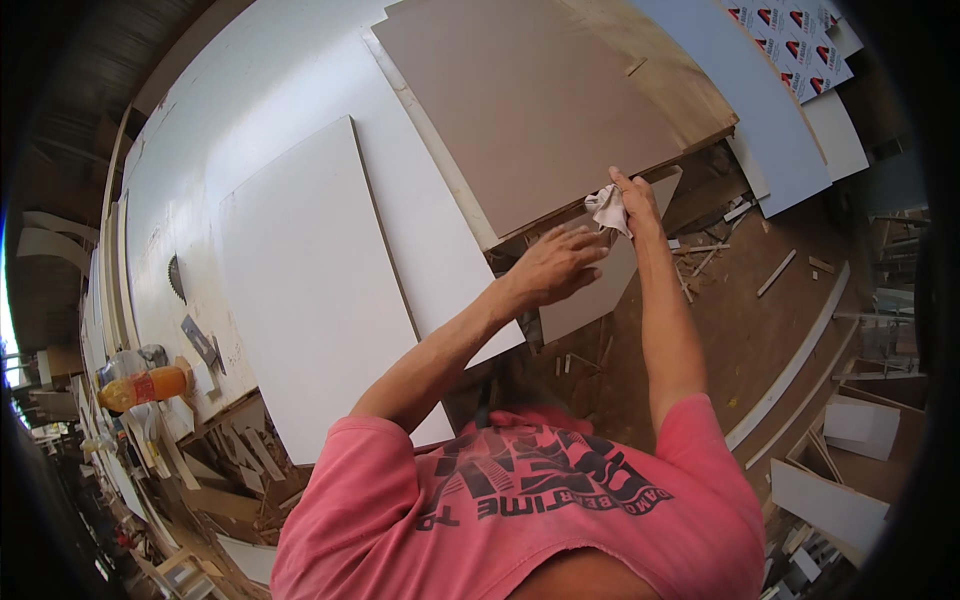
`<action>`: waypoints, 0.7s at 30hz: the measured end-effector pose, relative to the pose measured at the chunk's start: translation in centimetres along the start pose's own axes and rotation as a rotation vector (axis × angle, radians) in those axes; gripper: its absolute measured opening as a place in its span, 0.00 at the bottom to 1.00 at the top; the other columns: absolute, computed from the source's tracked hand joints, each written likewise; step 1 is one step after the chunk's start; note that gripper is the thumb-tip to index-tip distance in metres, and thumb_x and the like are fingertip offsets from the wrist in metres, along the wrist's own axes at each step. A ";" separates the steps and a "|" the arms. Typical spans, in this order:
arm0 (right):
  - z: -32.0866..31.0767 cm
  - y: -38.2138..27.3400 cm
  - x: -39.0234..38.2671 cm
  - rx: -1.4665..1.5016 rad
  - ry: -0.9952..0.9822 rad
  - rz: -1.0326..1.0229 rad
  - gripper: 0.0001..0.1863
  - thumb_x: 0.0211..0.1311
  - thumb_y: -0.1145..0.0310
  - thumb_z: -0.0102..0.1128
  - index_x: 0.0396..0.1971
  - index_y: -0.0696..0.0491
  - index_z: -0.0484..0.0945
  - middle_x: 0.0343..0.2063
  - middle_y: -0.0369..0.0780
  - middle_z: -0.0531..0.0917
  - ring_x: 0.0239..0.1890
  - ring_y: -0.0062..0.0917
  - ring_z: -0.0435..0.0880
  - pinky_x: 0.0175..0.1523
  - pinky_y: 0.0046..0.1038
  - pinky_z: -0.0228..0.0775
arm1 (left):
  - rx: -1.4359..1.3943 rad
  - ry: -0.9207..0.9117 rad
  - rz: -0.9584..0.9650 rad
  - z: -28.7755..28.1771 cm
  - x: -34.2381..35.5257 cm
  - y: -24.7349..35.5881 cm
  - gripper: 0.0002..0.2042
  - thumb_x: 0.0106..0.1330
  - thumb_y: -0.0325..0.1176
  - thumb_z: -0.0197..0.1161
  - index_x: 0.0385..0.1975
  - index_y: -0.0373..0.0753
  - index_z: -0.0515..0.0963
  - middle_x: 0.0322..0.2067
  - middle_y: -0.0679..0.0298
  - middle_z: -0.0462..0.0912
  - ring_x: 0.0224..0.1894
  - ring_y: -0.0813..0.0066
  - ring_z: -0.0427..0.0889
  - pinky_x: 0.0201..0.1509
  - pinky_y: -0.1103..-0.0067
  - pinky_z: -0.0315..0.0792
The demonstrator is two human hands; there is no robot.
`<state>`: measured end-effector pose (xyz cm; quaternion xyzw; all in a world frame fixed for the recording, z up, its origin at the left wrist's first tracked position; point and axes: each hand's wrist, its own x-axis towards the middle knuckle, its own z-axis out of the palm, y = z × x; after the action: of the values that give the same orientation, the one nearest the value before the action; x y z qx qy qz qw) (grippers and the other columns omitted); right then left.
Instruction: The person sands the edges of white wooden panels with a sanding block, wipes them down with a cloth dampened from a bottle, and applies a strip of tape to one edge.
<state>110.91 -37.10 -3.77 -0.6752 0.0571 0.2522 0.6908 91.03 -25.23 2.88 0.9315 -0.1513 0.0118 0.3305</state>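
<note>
My right hand [638, 198] is closed on a crumpled white cloth [608, 210] at the near edge of a flat taupe panel [520, 110]. The thumb points up toward the panel. Just left of the cloth, my left hand [560, 264] hovers with its fingers stretched out and nothing in them. Below both hands a grey board [595, 300] leans at a slant, partly hidden by my hands and right forearm. The taupe panel lies on a wooden surface whose bare part [690, 100] shows on the right.
A large white panel [310, 280] lies on the left of the worktable. Beyond it are a round saw blade [176, 278], a metal plate-like tool [202, 343] and a bottle of orange liquid [143, 388]. Wood offcuts [777, 273] litter the floor at right, near stacked boards [835, 500].
</note>
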 end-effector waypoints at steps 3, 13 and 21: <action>-0.7 0.4 0.6 -0.135 -0.045 -0.121 0.18 0.58 0.59 0.66 0.27 0.56 0.69 0.22 0.34 0.69 0.24 0.18 0.68 0.27 0.25 0.63 | -0.164 0.167 -0.062 0.3 -6.0 3.4 0.19 0.68 0.36 0.56 0.59 0.44 0.70 0.62 0.56 0.67 0.65 0.55 0.65 0.68 0.64 0.59; 2.1 1.5 -18.6 -0.103 -0.418 0.001 0.13 0.69 0.62 0.54 0.44 0.56 0.74 0.25 0.36 0.79 0.27 0.14 0.75 0.32 0.18 0.67 | 0.547 0.717 -1.345 -4.5 -43.2 3.5 0.24 0.65 0.36 0.59 0.61 0.39 0.67 0.60 0.45 0.65 0.63 0.49 0.64 0.65 0.62 0.61; 12.7 4.5 -29.6 -0.271 -0.600 -0.165 0.12 0.70 0.65 0.52 0.45 0.58 0.73 0.26 0.34 0.78 0.29 0.12 0.72 0.36 0.15 0.65 | -0.237 0.973 -1.400 -2.3 -55.8 4.6 0.27 0.64 0.40 0.58 0.61 0.35 0.66 0.47 0.46 0.78 0.50 0.58 0.78 0.56 0.71 0.69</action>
<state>80.05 -33.07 5.57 -0.6588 -0.2379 0.3882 0.5990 36.63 -11.87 0.63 0.6611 0.6162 0.1876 0.3848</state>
